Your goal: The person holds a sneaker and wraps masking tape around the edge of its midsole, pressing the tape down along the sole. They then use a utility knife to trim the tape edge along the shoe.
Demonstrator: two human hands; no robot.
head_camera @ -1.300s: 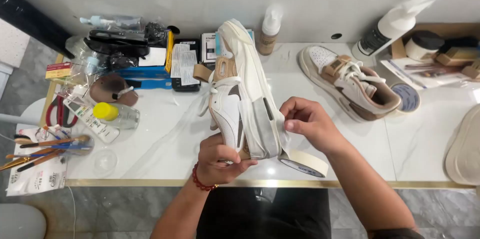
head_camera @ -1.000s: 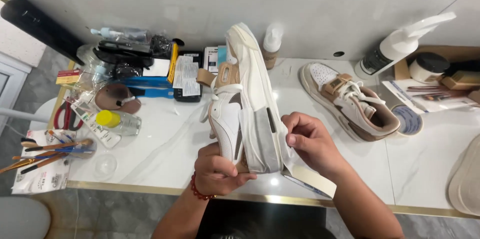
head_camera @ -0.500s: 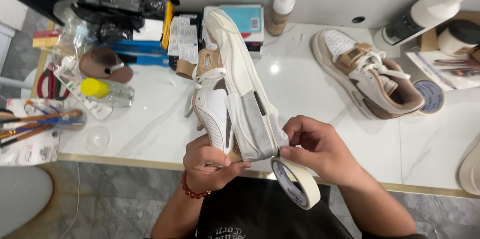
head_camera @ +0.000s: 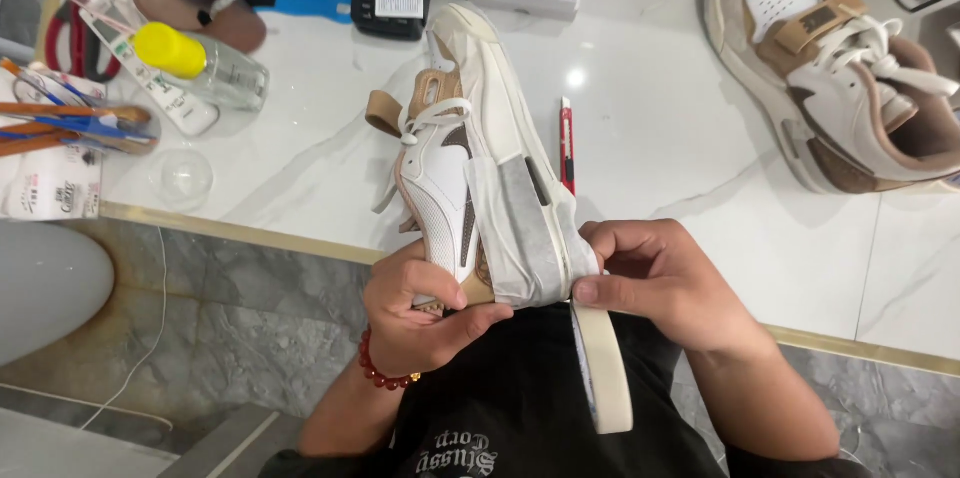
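The shoe has come closer, heel over the counter edge — more tape now wraps its sole. Left hand grips the heel; right hand pinches tape, the roll hanging below.

Cutter lies right of held shoe (second shoe farther right).

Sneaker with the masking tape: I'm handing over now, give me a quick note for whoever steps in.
Left hand grips the sneaker by its heel end, sole turned to the right. Right hand presses masking tape onto the sole; the tape roll hangs just below it. Done: tape strips wrap the rear of the sole. Left: the sole toward the toe is bare. A red utility knife lies on the white table; the second sneaker sits untaped to the right.
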